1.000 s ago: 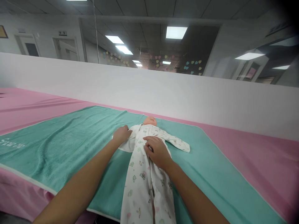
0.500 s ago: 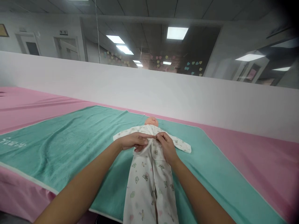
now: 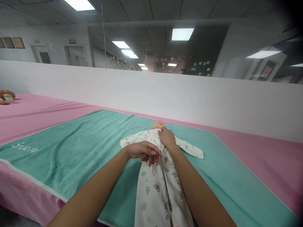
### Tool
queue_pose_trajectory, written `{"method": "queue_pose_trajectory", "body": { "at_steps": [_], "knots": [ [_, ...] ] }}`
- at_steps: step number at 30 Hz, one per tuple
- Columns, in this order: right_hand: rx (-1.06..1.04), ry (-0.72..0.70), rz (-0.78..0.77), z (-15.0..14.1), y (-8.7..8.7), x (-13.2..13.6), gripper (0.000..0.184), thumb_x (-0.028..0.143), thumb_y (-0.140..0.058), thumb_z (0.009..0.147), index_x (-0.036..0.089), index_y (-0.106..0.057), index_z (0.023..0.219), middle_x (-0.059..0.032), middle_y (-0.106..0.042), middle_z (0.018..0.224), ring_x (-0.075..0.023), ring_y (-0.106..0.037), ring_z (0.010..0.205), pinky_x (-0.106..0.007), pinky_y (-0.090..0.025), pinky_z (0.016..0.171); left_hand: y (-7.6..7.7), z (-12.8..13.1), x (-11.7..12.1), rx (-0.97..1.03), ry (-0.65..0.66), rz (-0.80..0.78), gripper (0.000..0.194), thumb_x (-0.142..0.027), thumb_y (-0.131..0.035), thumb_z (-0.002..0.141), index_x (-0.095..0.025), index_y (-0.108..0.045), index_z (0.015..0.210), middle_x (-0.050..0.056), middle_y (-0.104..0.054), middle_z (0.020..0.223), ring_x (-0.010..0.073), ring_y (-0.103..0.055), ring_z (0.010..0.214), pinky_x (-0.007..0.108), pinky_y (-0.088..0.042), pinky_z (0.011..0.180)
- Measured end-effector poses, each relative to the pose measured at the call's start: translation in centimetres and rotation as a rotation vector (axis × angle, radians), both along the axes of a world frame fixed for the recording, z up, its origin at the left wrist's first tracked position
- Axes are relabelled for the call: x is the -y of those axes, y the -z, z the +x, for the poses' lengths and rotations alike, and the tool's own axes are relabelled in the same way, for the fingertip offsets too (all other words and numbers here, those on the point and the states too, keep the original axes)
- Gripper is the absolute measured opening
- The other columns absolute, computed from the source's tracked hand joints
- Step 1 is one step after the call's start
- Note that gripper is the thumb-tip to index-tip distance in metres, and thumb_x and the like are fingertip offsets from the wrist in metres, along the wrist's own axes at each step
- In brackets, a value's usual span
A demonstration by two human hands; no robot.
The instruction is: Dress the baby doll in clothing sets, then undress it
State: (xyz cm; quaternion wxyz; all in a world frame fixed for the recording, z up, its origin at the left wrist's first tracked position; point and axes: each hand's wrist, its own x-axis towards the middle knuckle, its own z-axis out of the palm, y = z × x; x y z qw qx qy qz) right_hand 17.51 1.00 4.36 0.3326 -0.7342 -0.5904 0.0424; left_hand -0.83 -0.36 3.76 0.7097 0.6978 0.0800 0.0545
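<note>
A baby doll (image 3: 157, 124) lies on its back, head away from me, dressed in a white long-sleeved sleepsuit (image 3: 153, 186) printed with small animals. Its front seam runs down the middle, with a dark gap between the legs. Up at the neckline, just under the doll's chin, my right hand (image 3: 167, 137) is closed on the suit's front; its fingertips are partly hidden. My left hand (image 3: 145, 151) rests lower, over the belly, palm down, its fingers loosely bent and apart, touching the fabric beside the seam. Both sleeves spread out to the sides.
Beneath the doll is a green towel (image 3: 78, 151) with white lettering at its left, laid over a pink cover (image 3: 255, 151). A low white wall (image 3: 151, 91) stands behind, with a mirror or window above it. Brown and green items (image 3: 8, 96) sit at the far left.
My right hand has moved up from the chest to the neckline. My left hand has eased off its hold and sits lower on the belly. The view has turned slightly left.
</note>
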Motion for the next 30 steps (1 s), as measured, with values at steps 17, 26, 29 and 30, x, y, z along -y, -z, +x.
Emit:
{"method": "queue_pose_trajectory", "body": {
  "at_steps": [17, 26, 29, 30],
  "knots": [
    [0.419, -0.372, 0.508, -2.2, 0.8, 6.8, 0.016, 0.020, -0.039, 0.087, 0.020, -0.055, 0.086, -0.0071, -0.056, 0.091, -0.0191, -0.050, 0.082, -0.033, -0.039, 0.072, 3.6, -5.1, -7.1, -0.782, -1.504, 1.053, 0.039, -0.046, -0.029, 0.087, -0.018, -0.056, 0.094, 0.015, -0.062, 0.104, 0.0329, -0.057, 0.097, 0.042, -0.042, 0.075],
    [0.265, -0.706, 0.362, -1.6, 1.8, 12.8, 0.030, 0.039, -0.056, 0.084, 0.024, -0.053, 0.109, -0.0050, -0.059, 0.112, -0.0207, -0.049, 0.109, -0.046, -0.027, 0.104, 4.2, -6.3, -8.3, -0.731, -1.522, 0.790, 0.036, -0.046, -0.048, 0.078, -0.013, -0.057, 0.091, 0.021, -0.064, 0.095, 0.0377, -0.057, 0.094, 0.044, -0.042, 0.074],
    [0.304, -0.665, 0.369, -1.3, 1.9, 12.8, 0.018, 0.028, -0.051, 0.088, 0.024, -0.056, 0.105, -0.0041, -0.060, 0.114, -0.0203, -0.048, 0.114, -0.047, -0.026, 0.105, 4.2, -6.1, -8.5, -0.577, -1.574, 0.722, 0.028, -0.033, -0.059, 0.071, -0.017, -0.057, 0.094, 0.012, -0.065, 0.086, 0.0292, -0.060, 0.087, 0.036, -0.043, 0.072],
    [0.335, -0.662, 0.378, -1.3, 2.0, 12.8, 0.016, 0.024, -0.049, 0.089, 0.024, -0.057, 0.103, -0.0036, -0.061, 0.114, -0.0204, -0.048, 0.115, -0.049, -0.025, 0.106, 4.3, -6.1, -8.5, -0.508, -1.591, 0.693, 0.029, -0.030, -0.060, 0.069, -0.019, -0.056, 0.096, 0.008, -0.065, 0.084, 0.0254, -0.061, 0.083, 0.033, -0.044, 0.070]
  ]
}}
